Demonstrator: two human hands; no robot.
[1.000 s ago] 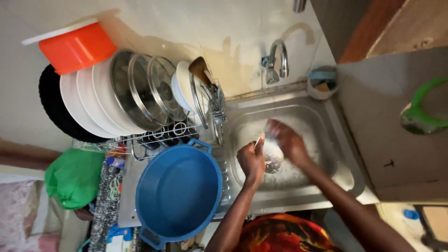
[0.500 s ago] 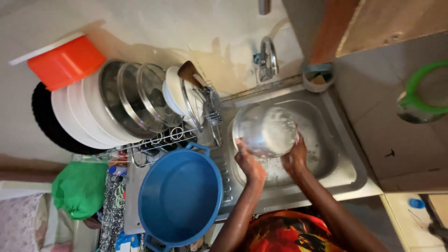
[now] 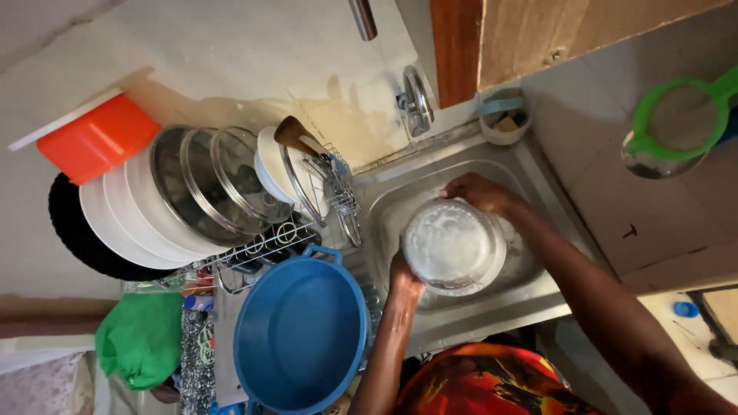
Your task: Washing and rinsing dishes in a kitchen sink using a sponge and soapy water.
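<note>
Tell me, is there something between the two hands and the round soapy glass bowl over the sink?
Nothing visible. The left hand grips the round soapy glass bowl at its near rim, and the right hand holds its far rim, directly above the steel sink.

Shiny steel sink (image 3: 538, 288), soapy glass bowl (image 3: 452, 247), glossy blue plastic basin (image 3: 300, 338).

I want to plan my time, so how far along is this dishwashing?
Done: white plates and glass lids stand in the drying rack. In hand: the left hand and right hand hold a soapy round bowl over the sink; suds not yet rinsed off. Left: the blue basin; the rest of the sink is hidden.
</note>
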